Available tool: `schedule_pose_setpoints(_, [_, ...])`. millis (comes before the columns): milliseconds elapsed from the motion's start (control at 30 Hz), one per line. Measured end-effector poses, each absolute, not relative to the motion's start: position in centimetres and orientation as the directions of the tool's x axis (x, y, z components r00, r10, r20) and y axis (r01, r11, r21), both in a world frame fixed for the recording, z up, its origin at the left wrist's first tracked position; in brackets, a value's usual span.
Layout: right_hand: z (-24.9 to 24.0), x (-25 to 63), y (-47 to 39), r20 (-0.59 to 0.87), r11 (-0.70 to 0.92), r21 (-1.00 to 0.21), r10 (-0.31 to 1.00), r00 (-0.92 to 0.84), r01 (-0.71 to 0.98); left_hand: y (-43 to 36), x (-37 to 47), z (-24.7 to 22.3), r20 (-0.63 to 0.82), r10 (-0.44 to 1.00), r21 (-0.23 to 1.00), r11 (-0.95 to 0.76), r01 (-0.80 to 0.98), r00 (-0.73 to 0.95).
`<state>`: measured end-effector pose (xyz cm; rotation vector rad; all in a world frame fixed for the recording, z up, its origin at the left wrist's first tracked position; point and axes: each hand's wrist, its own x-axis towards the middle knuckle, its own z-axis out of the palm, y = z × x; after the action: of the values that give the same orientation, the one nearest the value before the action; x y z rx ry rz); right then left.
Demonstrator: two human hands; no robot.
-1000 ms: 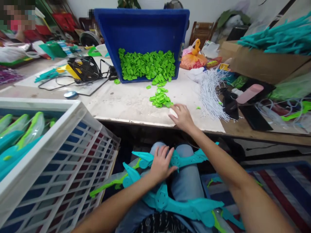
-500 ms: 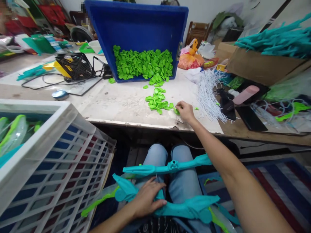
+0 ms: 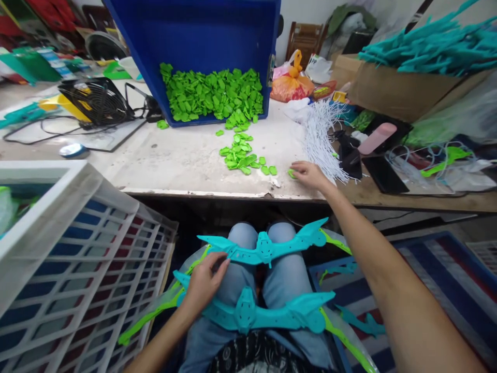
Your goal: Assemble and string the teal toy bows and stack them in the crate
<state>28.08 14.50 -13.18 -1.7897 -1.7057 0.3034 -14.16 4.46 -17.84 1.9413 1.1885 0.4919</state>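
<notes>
My right hand [image 3: 309,174] is over the table near its front edge, fingers closed on a small green plastic piece [image 3: 291,173]. Left of it lies a loose cluster of the same green pieces [image 3: 237,153]. Across my thighs rest two teal plastic bow-shaped parts, a farther one [image 3: 265,249] and a nearer one [image 3: 245,311], with lime-green limbs at their ends. My left hand [image 3: 205,277] pinches the left arm of the farther part between thumb and fingers. Its forearm crosses the left end of the nearer part.
A tilted blue bin [image 3: 198,36] of green pieces stands on the table. White ties [image 3: 320,140], a phone [image 3: 385,174] and a carton [image 3: 399,96] of teal parts are to the right. A white plastic crate [image 3: 97,248] stands close at left, a fan [image 3: 95,101] behind.
My right hand has drawn a green piece rightward, away from the cluster. My left hand has shifted from the nearer teal part to the farther one, which has turned over to lie flatter.
</notes>
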Motion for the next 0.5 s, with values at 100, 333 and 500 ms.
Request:
schedule_pose_setpoints(100, [-13.0,28.8,13.8,0.186,0.171,-0.43,0.978,-0.098,0.886,6.3,-11.5,-16.4,0.019,0.814,0.78,-0.376,0.5,0.581])
schedule_pose_setpoints(333, [-12.9,29.1,14.2,0.203,0.145,-0.33,0.976,-0.079,0.933,11.4,-3.0,-17.6,-0.481,0.35,0.731,-0.346,0.588,0.804])
schedule_pose_setpoints(500, [-12.7,23.5,8.0,0.35,0.185,-0.443,0.937,-0.02,0.877,11.4,-2.5,-18.9,-0.47,0.346,0.851,-0.065,0.52,0.812])
